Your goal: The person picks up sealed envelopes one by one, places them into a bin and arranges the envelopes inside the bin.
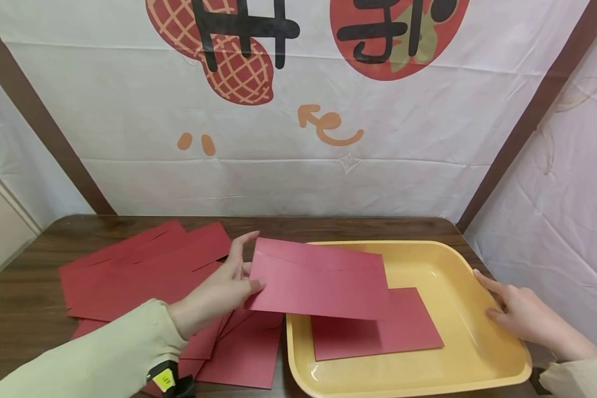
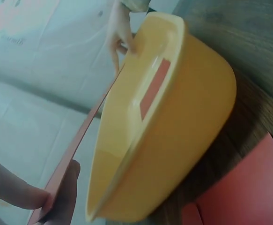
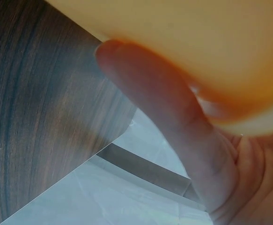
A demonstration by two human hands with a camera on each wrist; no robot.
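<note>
I see the left hand (image 1: pixel 219 290) pinching a red envelope (image 1: pixel 320 279) above the nine o'clock side of a yellow tray (image 1: pixel 453 296), a second envelope (image 1: pixel 410 326) lying inside; the right hand (image 1: pixel 529 315) grips the tray at three o'clock.

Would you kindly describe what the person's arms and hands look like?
Both sleeves are plain pale cream; the left hand and right hand are gloveless. A black device with a yellow label sits at the left cuff, a dark piece at the right cuff.
</note>
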